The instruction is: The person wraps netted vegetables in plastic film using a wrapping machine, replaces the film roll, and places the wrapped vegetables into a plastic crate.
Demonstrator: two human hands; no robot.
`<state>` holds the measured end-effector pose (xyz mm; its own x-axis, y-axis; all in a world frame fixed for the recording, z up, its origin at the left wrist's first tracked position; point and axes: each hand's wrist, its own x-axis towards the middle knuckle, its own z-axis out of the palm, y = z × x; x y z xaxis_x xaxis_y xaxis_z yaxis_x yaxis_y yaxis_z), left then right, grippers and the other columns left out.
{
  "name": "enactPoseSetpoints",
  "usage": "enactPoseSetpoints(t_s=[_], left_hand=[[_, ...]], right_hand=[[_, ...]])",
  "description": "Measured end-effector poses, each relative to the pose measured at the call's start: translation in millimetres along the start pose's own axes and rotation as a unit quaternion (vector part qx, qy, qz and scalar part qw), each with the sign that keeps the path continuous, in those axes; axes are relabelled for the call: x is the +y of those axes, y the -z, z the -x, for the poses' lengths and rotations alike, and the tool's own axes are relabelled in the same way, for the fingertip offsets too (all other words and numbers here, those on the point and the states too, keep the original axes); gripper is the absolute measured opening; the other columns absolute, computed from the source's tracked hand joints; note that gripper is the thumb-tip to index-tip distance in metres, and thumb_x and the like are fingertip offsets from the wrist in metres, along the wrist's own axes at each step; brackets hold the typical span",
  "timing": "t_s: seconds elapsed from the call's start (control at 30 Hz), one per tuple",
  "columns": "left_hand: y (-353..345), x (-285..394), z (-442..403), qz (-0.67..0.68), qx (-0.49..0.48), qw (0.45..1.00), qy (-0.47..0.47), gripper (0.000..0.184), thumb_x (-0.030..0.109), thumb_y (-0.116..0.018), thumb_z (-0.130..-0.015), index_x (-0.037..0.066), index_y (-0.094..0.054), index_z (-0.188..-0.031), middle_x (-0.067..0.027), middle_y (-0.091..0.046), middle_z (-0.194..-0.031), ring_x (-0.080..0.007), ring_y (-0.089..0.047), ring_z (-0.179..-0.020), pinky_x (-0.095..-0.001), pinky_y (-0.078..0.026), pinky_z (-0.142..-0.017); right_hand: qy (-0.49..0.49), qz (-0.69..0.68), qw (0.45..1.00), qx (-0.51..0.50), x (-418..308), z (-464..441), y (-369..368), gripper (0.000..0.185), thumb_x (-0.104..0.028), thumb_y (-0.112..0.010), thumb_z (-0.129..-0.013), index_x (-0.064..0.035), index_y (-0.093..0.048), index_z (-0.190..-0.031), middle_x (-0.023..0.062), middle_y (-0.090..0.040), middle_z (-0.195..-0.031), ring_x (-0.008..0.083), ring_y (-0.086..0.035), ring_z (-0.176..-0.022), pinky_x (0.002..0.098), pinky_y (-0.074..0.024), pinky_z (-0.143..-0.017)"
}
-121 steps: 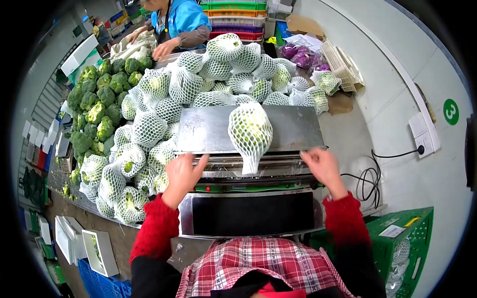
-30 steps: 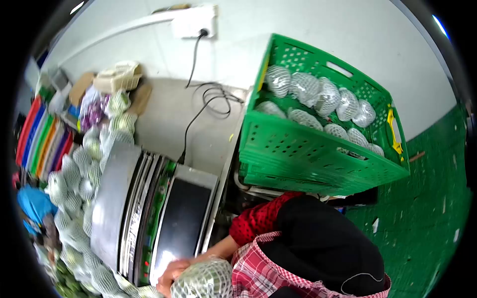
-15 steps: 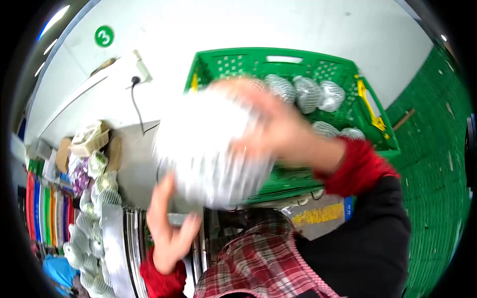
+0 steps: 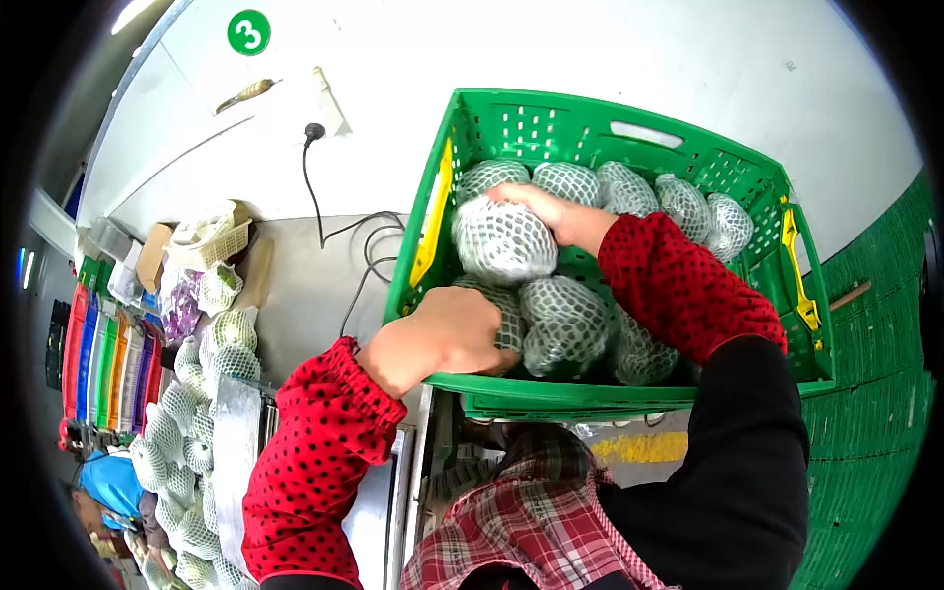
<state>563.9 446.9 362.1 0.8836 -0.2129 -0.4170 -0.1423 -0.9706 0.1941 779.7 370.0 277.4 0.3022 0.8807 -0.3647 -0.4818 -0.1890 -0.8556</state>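
Note:
My right hand (image 4: 546, 208) is inside the green crate (image 4: 629, 395), curled over the top of a round fruit (image 4: 503, 242) in a white foam net with shiny film under it. This fruit sits above the others at the crate's left side. At the near left corner, my left hand (image 4: 442, 329) reaches over the rim, its fingers bent against another foam-netted fruit (image 4: 497, 307). That fruit is partly hidden by the hand and the upper fruit. More netted fruits (image 4: 565, 326) lie around them, several along the back wall.
Yellow latches (image 4: 433, 211) are on the crate's ends. A black cable (image 4: 317, 197) runs from a wall plug onto the grey surface. Many netted fruits (image 4: 182, 442) are piled at the left, near a cream basket (image 4: 218, 244). Green slatted flooring (image 4: 875, 393) lies right.
The large white netted fruit, blurred before in front of the crate, is now inside it under my right hand. My left hand has moved from below the crate onto its near left corner.

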Motion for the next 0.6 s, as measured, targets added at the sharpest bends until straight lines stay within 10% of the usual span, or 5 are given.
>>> enactPoseSetpoints(t_s=[0.33,0.4,0.47,0.5,0.6], left_hand=[[1,9,3,0.02,-0.002,0.998,0.058,0.047,0.048,-0.06,-0.079,0.005,-0.073,-0.096,-0.0178,-0.07,-0.094,-0.0351,-0.067,-0.084,-0.0468,-0.053,-0.074],[-25,14,-10,0.064,0.293,0.954,0.007,0.036,0.039,-0.063,-0.074,0.004,-0.064,-0.083,-0.0178,-0.061,-0.079,-0.036,-0.061,-0.072,-0.048,-0.049,-0.067],[-48,24,-22,0.01,0.658,0.752,-0.032,0.031,0.03,-0.067,-0.069,0.002,-0.056,-0.069,-0.0179,-0.053,-0.064,-0.0369,-0.054,-0.059,-0.0493,-0.045,-0.059],[-54,35,10,0.139,0.738,0.657,-0.068,0.033,0.032,-0.068,-0.069,0.005,-0.05,-0.068,-0.0129,-0.047,-0.066,-0.0331,-0.05,-0.061,-0.0463,-0.042,-0.056],[-128,50,127,0.079,0.744,0.664,0.019,0.032,0.029,-0.07,-0.068,0.005,-0.051,-0.078,-0.012,-0.052,-0.08,-0.0316,-0.053,-0.074,-0.0444,-0.045,-0.061]], right_hand=[[0.195,0.177,0.947,0.184,44,-8,-27,0.053,-0.041,-0.057,-0.091,0.003,-0.059,-0.121,0.0127,-0.066,-0.11,0.0213,-0.061,-0.096,0.034,-0.0455,-0.09],[0.207,0.202,0.947,0.142,49,4,-34,0.052,-0.04,-0.055,-0.092,0.0018,-0.058,-0.123,0.0128,-0.065,-0.113,0.0209,-0.061,-0.096,0.0334,-0.046,-0.088],[0.218,0.245,0.934,0.142,34,6,-11,0.05,-0.039,-0.053,-0.094,0.0006,-0.056,-0.125,0.0129,-0.064,-0.115,0.0205,-0.061,-0.097,0.0328,-0.0465,-0.086],[0.225,0.276,0.922,0.154,20,-9,2,0.05,-0.038,-0.052,-0.095,0.0,-0.055,-0.126,0.0129,-0.063,-0.117,0.0202,-0.061,-0.097,0.0325,-0.0467,-0.085],[0.3,0.387,0.832,0.26,-40,-18,14,0.047,-0.037,-0.049,-0.097,-0.0018,-0.053,-0.129,0.013,-0.061,-0.121,0.0196,-0.061,-0.098,0.0317,-0.0475,-0.082]])
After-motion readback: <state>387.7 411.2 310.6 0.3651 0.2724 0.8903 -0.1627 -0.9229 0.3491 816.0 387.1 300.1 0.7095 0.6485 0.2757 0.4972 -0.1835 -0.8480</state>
